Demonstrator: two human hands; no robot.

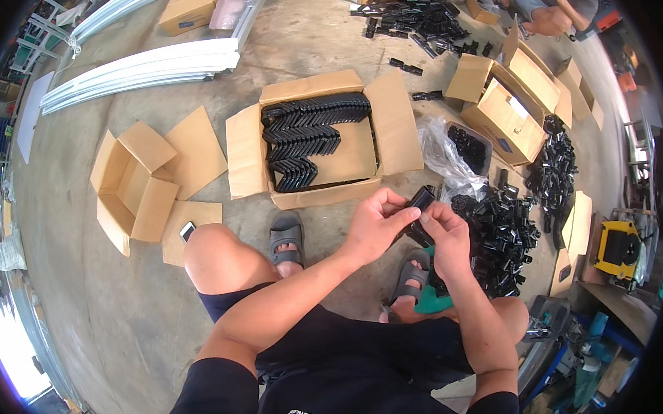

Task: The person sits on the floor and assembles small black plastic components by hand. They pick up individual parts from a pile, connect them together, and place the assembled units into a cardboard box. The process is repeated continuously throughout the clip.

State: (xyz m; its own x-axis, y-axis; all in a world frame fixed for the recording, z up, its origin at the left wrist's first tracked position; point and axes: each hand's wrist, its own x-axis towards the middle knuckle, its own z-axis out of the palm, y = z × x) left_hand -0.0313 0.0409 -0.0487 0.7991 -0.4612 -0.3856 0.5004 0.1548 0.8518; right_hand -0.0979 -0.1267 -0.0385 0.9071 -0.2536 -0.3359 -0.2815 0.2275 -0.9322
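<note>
Both of my hands hold one black plastic bracket (pixel 420 202) in front of me, above my feet. My left hand (pixel 376 224) grips its left side with fingers curled over the top. My right hand (pixel 444 231) pinches its right side. Just beyond lies an open cardboard box (pixel 247 148) with rows of the same black brackets (pixel 309 129) stacked inside. A loose heap of black brackets (pixel 501 232) is spread on the concrete floor to my right, beside a clear plastic bag (pixel 449 156) holding more.
An empty open carton (pixel 132 187) and a phone (pixel 187 230) lie to the left. White metal profiles (pixel 144 67) lie at the back left. More cartons (pixel 509 100) and black parts (pixel 419 15) sit at the back right, where another person (pixel 546 1) crouches. A yellow tool (pixel 620 248) is at right.
</note>
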